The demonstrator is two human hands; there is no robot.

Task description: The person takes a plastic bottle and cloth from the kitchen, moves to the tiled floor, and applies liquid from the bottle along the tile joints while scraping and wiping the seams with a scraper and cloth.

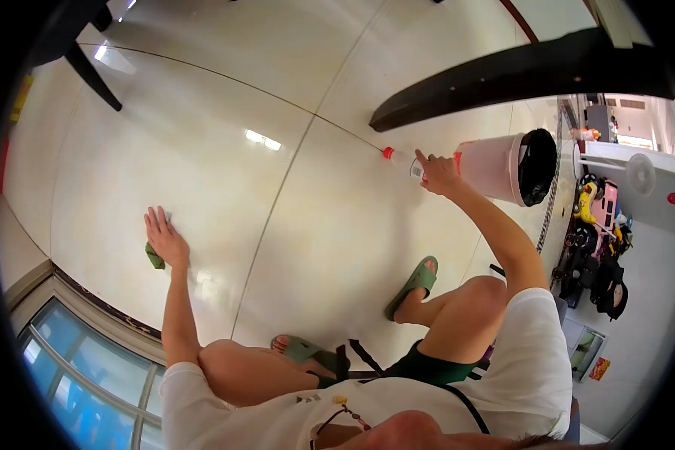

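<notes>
My left hand (166, 241) lies flat on the shiny floor, its fingers stretched out. A folded green cloth (154, 257) sticks out beside and partly under the palm; the rest of it is hidden. On the other side, my right hand (440, 175) is closed around a clear plastic bottle (403, 158) with a red cap and a white label. The index finger points outward along the bottle, which is tilted over near the floor. Whether the bottle touches the floor I cannot tell.
A pinkish bucket (491, 166) with a black liner is just beyond my right hand. Dark curved furniture leg (495, 84) juts in above it. At left are another dark leg (91, 77) and a glazed door frame (90, 322). Toys (596, 217) stand far right.
</notes>
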